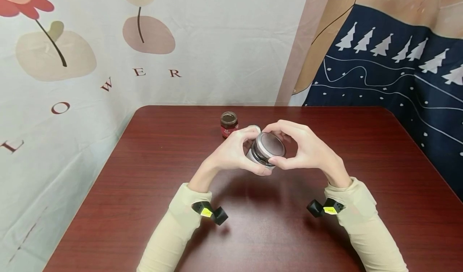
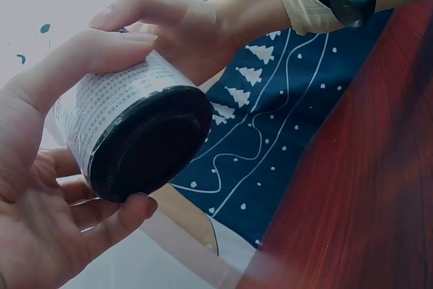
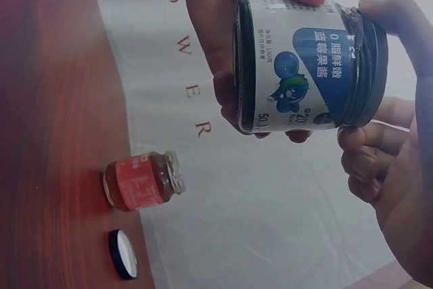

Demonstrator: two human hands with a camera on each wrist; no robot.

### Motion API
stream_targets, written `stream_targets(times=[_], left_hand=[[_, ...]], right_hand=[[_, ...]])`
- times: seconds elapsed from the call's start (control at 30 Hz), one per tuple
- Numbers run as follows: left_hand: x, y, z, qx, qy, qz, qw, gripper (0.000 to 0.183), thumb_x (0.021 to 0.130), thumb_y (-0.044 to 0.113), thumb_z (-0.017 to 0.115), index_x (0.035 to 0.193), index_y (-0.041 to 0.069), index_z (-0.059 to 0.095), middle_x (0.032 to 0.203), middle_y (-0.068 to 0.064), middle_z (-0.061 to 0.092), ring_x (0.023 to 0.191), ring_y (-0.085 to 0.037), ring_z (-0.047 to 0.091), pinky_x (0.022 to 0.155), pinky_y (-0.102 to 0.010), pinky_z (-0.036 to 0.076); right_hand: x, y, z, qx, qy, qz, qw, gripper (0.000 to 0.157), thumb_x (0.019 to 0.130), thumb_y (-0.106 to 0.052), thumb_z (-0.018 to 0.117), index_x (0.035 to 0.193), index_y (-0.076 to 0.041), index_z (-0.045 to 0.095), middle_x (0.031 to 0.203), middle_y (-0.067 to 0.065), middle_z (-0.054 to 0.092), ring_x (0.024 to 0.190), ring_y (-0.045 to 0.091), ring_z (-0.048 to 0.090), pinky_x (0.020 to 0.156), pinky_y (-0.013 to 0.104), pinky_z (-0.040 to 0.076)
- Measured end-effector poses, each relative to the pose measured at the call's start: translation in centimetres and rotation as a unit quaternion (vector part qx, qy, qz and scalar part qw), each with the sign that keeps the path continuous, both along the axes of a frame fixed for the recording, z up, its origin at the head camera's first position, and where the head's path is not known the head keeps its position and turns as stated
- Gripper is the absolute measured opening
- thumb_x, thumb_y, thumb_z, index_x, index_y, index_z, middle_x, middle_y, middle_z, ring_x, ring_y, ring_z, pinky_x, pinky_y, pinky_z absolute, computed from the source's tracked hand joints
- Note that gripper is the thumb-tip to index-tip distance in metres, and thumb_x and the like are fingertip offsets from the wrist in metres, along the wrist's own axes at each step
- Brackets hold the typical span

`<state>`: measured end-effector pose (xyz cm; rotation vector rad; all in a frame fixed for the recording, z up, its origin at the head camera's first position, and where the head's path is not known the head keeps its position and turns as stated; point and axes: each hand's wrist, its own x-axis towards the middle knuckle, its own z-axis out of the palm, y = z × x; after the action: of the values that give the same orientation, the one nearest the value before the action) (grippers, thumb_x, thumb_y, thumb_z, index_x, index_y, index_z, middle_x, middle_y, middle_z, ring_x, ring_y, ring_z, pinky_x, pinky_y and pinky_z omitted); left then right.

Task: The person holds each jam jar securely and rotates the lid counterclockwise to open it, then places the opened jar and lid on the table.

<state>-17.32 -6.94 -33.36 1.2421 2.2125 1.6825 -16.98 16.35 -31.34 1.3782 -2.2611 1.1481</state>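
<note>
A blueberry jam jar [image 3: 298, 65] with a white and blue label is held up over the table, tilted, its dark lid [image 1: 272, 144] facing up toward the head camera. My left hand [image 1: 233, 149] grips the jar's body, thumb on one side and fingers round the other. In the left wrist view the jar's black base [image 2: 152, 143] shows. My right hand [image 1: 307, 147] pinches the lid's rim between thumb and fingers; the lid sits on the jar. Behind the left hand stands a lidless jar [image 1: 229, 124] with a red label and dark reddish-brown contents.
A loose black lid [image 3: 123, 255] with a white inside lies beside the red-labelled jar in the right wrist view. The reddish-brown wooden table [image 1: 152, 175] spans beneath both arms. Printed cloth [image 1: 231, 63] hangs behind its far edge.
</note>
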Motion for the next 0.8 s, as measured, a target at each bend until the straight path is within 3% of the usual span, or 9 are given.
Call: stream_targets(times=[0.23,0.63,0.8], left_hand=[[-0.17,-0.03,-0.13,0.006,-0.011,-0.004,0.9999,0.045,0.062,0.012,0.096,0.098,0.014,0.068,0.1,0.0,0.061,0.093,-0.017,0.06,0.083,-0.033,0.051],[-0.17,-0.07,-0.4,0.03,-0.006,-0.008,0.9995,0.05,0.062,0.009,0.096,0.104,0.008,0.069,0.103,-0.003,0.062,0.096,-0.018,0.06,0.088,-0.034,0.051],[-0.14,-0.29,-0.44,0.021,0.015,0.024,0.9994,0.055,0.06,0.011,0.098,0.106,0.008,0.069,0.103,-0.001,0.062,0.095,-0.016,0.061,0.087,-0.032,0.051]], right_hand=[[-0.04,0.02,0.09,-0.012,-0.004,-0.008,1.0,0.054,0.074,-0.019,0.082,0.125,-0.013,0.063,0.09,-0.007,0.055,0.081,0.009,0.049,0.062,0.023,0.04],[-0.12,0.24,-0.09,-0.015,-0.021,-0.015,1.0,0.051,0.077,-0.015,0.08,0.124,-0.01,0.059,0.091,-0.005,0.052,0.076,0.009,0.048,0.061,0.024,0.04],[-0.27,0.46,-0.27,-0.017,-0.018,-0.021,0.999,0.043,0.085,-0.015,0.074,0.123,-0.006,0.056,0.088,-0.003,0.051,0.07,0.011,0.047,0.059,0.023,0.039]])
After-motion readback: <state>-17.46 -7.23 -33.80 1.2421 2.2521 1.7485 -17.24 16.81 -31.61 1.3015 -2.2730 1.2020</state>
